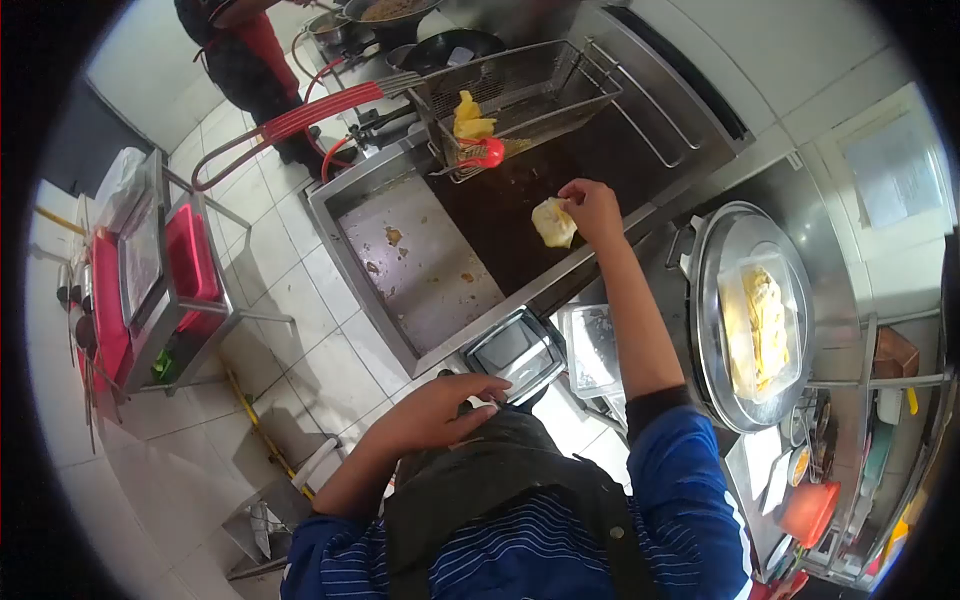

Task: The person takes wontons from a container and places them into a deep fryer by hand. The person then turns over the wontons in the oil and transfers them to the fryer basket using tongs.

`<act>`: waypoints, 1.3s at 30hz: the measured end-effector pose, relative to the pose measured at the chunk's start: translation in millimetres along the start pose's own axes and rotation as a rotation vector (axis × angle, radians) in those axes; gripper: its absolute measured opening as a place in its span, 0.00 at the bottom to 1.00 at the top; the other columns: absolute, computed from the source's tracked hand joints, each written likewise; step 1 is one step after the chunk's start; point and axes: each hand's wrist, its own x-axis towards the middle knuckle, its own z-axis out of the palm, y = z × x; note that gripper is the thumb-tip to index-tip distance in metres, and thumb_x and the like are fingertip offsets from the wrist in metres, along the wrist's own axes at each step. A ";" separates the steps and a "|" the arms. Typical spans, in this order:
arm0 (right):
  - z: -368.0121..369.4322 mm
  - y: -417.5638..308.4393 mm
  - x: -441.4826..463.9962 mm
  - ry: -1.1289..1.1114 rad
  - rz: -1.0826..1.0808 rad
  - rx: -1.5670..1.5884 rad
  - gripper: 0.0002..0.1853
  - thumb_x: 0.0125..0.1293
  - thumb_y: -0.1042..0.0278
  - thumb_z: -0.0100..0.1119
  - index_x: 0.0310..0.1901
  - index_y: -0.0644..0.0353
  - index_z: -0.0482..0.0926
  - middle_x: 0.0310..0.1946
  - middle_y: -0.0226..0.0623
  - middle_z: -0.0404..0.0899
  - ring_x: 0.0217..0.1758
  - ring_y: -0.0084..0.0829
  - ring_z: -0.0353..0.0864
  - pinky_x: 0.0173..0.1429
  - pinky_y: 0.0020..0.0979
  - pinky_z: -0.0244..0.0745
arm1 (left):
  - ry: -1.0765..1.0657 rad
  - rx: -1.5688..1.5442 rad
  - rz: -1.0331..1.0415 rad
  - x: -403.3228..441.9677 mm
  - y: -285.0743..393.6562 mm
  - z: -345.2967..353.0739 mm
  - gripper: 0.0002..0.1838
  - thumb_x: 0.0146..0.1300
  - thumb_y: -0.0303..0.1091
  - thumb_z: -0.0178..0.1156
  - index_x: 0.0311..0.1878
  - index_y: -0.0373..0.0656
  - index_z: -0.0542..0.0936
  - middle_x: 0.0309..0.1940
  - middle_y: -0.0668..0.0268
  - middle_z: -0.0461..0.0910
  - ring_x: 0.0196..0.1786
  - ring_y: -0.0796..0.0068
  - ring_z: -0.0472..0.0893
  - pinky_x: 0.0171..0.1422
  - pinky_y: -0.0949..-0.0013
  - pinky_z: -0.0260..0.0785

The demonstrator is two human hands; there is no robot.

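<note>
Pinched in my right hand [592, 210] is a pale, flat piece of food [553, 223], hanging over the dark oil [510, 210] of the fryer. My left hand [450, 405] is held near my apron, thumb and fingers apart, with nothing in it. A wire fry basket [590, 100] with a red handle [320, 108] rests at the fryer's far side. Yellow pieces [470, 118] and a red-ended utensil [485, 152] are at the basket's near left end. To the right, a clear container [797, 345] of yellow and white food sits on a round metal lid [712, 330].
A person [250, 70] stands at the upper left beside a stove with pans [455, 50]. The fryer's metal side tray [420, 260] holds crumbs. At the left is a rack with red trays [195, 255]. Shelves with utensils and a red container [810, 513] stand lower right.
</note>
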 end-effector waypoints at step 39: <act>-291.4 151.5 -259.0 0.297 0.276 -0.690 0.04 0.36 0.71 0.59 0.19 0.56 0.76 0.25 0.35 0.73 0.40 0.39 0.70 0.43 0.38 0.65 | -0.318 0.206 0.258 187.4 66.1 129.9 0.17 0.55 0.25 0.52 0.51 0.36 0.72 0.42 0.58 0.77 0.45 0.74 0.76 0.52 0.72 0.65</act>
